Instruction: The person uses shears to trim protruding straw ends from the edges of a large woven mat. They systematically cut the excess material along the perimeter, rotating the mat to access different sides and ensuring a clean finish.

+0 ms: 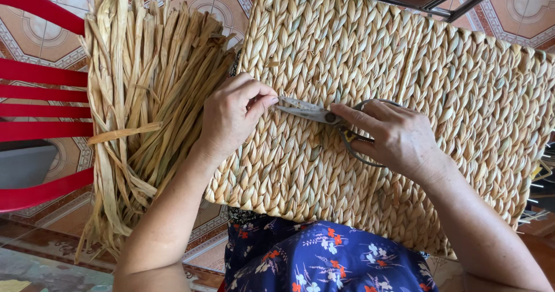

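**Scissor tips meet the pinching left hand on the woven panel**

Head view: a large woven panel (pixel 404 66) of plaited straw-coloured fibre lies across the person's lap, over a dark blue floral garment (pixel 324 260). Its near edge runs from the lower left toward the lower right, and its left edge stands just beside a bundle of loose dried strands (pixel 144 95).

The right hand (pixel 393 136) holds a pair of metal scissors (pixel 315 111). Its fingers are closed through and around the loop handles, with the forefinger stretched along the top toward the pivot. The scissors lie almost flat on the weave, their long axis close to level, the handles toward the panel's right edge and the blades pointing toward its left edge. The blades look nearly closed; whether anything sits between them is too small to tell.

The left hand (pixel 234 115) rests on the panel near its left edge, thumb and forefinger pinched narrow right at the blade tips. What it pinches is hidden, probably a stray fibre end. So the tips point straight at those fingers, touching or nearly so, and the left hand is the nearer to the cutting point.

The loose strands hang down toward the patterned floor tiles (pixel 34 43), beside a red chair (pixel 40 107).
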